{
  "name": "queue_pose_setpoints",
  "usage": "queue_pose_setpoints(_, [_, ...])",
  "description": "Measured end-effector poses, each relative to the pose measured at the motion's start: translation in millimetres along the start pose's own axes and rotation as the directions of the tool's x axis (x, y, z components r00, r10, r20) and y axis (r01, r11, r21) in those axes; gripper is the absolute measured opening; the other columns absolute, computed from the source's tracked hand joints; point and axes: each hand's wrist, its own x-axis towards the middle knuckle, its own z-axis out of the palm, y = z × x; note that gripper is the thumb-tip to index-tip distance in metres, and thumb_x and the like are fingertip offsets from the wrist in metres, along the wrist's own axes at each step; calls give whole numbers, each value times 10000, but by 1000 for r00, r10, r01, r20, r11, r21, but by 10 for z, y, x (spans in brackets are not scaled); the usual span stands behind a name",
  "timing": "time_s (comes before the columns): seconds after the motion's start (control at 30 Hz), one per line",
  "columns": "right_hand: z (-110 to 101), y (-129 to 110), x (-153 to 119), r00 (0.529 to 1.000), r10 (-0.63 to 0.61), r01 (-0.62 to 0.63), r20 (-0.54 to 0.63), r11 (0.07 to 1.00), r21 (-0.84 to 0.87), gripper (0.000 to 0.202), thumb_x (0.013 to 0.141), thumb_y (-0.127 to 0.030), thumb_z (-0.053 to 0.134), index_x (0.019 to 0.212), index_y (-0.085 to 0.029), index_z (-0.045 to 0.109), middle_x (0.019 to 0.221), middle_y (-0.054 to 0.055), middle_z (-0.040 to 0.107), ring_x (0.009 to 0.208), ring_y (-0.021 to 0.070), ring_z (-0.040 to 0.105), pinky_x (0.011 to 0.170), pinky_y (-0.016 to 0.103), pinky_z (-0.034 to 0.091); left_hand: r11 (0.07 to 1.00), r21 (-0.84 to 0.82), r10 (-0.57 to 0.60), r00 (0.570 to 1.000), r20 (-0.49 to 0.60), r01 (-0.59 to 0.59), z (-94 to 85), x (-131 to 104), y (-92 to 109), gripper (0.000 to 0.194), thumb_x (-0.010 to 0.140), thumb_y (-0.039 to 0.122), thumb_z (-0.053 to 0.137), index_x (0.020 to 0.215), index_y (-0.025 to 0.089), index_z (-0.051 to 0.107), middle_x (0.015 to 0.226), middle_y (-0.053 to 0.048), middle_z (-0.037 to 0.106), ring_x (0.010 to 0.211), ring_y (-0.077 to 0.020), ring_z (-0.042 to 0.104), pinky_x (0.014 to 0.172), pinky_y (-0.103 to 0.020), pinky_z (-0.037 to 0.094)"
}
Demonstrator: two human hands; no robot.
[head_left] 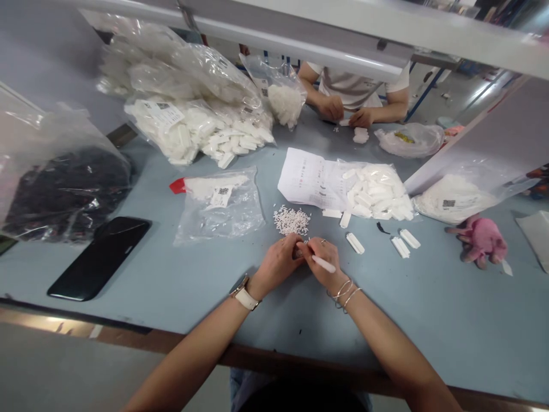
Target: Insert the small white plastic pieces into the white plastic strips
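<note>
Close together over the blue-grey table (189, 274), my two hands meet at the near edge of a pile of small white pieces (291, 220). My left hand (281, 257) has its fingers curled in; what they hold is too small to make out. My right hand (323, 260) is closed around a slim white tool (323, 264), its tip side hidden by the fingers. Right of my hands lie a white rectangular part (355, 243) and two more, one of them (400, 247) nearer. Behind them is a bag of white parts (377, 191) on a printed sheet (306, 177).
A flattened clear bag (221, 206) and a black phone (100, 257) lie left. Large bags of white parts (193, 126) stand behind, a bag of dark items (64, 189) far left. A pink plush toy (484, 239) sits right. Across the table, a person's hands (345, 114) work.
</note>
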Motion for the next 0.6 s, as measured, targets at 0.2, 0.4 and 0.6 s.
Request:
queue_pose_setpoints(0.2, [37,66,-74,953,288,-272,-90,950,154,464,956,-452,322,594,-203,472,508,-6,531,467,110,476,481,235,346,998,-36,-41,998,38,42,-5,5,-13,302,700,205,690,902,205,466,796,0,635,717,-182,617,602,-274,463])
queue_pose_setpoints(0.4, [36,79,-89,923,375,-349,-82,908,230,442,935,-464,365,594,-204,472,528,7,555,489,120,506,498,238,386,998,-48,-36,998,45,38,0,1,-20,326,688,196,708,907,204,466,807,-4,636,728,-188,620,600,-278,466])
queue_pose_setpoints(0.6, [29,74,-61,942,328,-315,-71,937,152,466,943,-466,340,563,-211,431,490,-6,511,451,111,455,465,235,342,998,-30,-47,998,47,48,-20,2,2,301,698,203,695,891,207,464,798,-5,635,718,-186,619,604,-276,465])
